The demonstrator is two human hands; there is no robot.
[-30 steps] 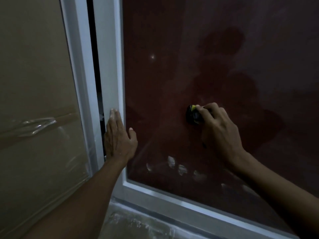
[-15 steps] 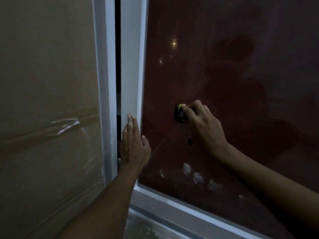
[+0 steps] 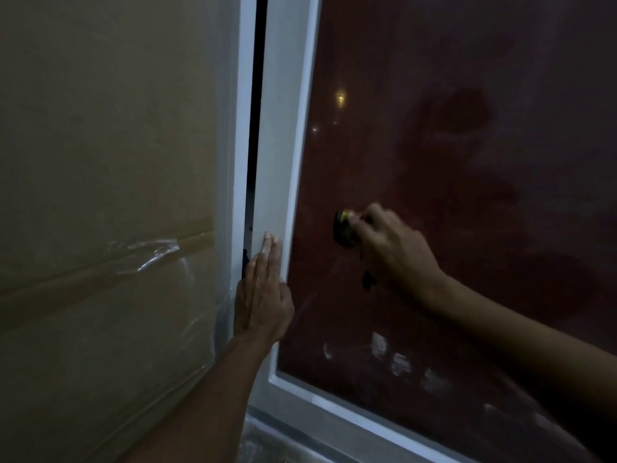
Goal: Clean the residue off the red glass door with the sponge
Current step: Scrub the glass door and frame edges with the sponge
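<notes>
Two bare forearms rise from the bottom edge of the frame toward a door. The left hand [image 3: 263,292] lies flat, fingers straight and together, palm pressed on the white frame [image 3: 283,162] just left of the glass, fingertips pointing up. It holds nothing. The right forearm slants in from the lower right, wrist bent, and the right hand [image 3: 389,248] curls its fingers around one dark sponge [image 3: 344,228] with a yellow edge, pressing it against the red glass door [image 3: 467,128] at the centre of the frame. Below the hands, along the lower part of the pane, about five whitish smears of residue [image 3: 399,362] sit in a loose row. At the left, one cardboard sheet [image 3: 100,195] wrapped in clear plastic fills the frame, with a dark gap between it and the door.
</notes>
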